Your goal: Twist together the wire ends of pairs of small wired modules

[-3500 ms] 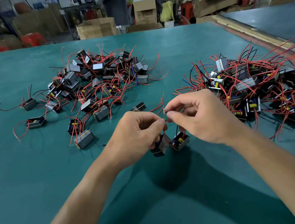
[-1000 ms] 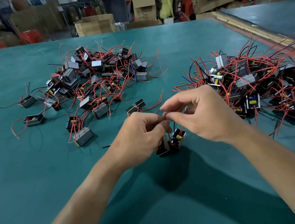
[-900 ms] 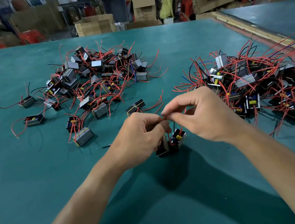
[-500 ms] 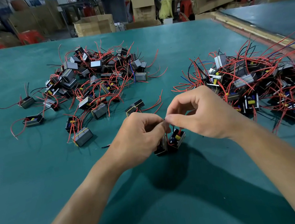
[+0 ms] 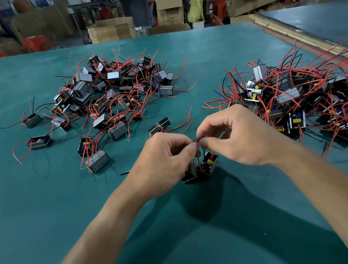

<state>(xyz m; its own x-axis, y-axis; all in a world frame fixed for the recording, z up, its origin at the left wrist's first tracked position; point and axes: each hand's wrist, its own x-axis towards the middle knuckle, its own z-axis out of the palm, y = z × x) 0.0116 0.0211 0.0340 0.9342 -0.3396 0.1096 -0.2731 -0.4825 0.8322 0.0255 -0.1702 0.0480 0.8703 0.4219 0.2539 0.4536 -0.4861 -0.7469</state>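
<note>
A green table (image 5: pixel 46 217) fills the frame. On it lie a heap of wired modules (image 5: pixel 113 91) upper left and another heap (image 5: pixel 294 101) at the right. In the middle, the left hand (image 5: pixel 164 162) and right hand (image 5: pixel 240 136) pinch red wire ends (image 5: pixel 196 140) together — two modules (image 5: pixel 209 165) sit just below.

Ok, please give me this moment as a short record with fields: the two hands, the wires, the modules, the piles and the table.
left hand: pinches the wire ends between thumb and fingers
right hand: pinches the same wire ends from the other side
held modules: two, side by side just below the hands, one partly hidden by the left hand
left pile: modules with red wires, some scattered loose around it
right pile: tangled modules, beside the right hand
table: green surface
background: cardboard boxes beyond the far edge
</note>
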